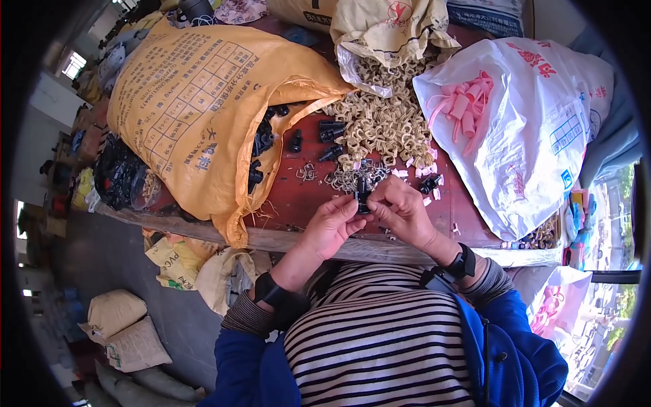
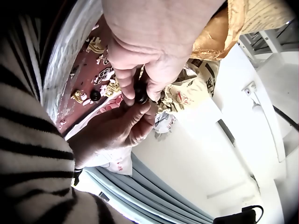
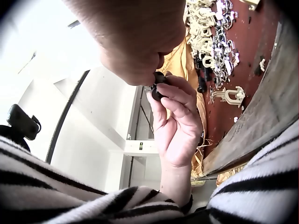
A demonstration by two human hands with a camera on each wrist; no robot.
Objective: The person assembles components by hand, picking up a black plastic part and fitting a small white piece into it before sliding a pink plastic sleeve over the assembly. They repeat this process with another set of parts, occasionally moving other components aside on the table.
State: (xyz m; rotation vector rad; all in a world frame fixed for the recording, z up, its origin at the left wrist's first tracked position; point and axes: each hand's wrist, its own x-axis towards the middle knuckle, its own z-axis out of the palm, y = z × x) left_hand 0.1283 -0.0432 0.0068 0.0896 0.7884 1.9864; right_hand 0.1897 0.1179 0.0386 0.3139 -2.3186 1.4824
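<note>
A small black plastic pipe fitting [image 1: 363, 198] is held up between both hands, just over the table's near edge. My left hand [image 1: 332, 225] pinches it from the left between thumb and fingers. From the other side my right hand [image 1: 405, 211] grips it with thumb and curled forefinger. The fitting's round dark end [image 2: 140, 96] shows among the fingertips in the left wrist view; part of its body is covered by them. Behind the hands lie a small pile of metal clips [image 1: 342, 178] and a big heap of beige plastic clips [image 1: 386, 122].
An orange sack [image 1: 196, 102] at the left spills black fittings [image 1: 296, 140] toward the red table [image 1: 305, 203]. On the right stands a white sack [image 1: 515, 163] with pink strips [image 1: 464, 108] in its mouth. A beige sack [image 1: 390, 27] lies behind the heap.
</note>
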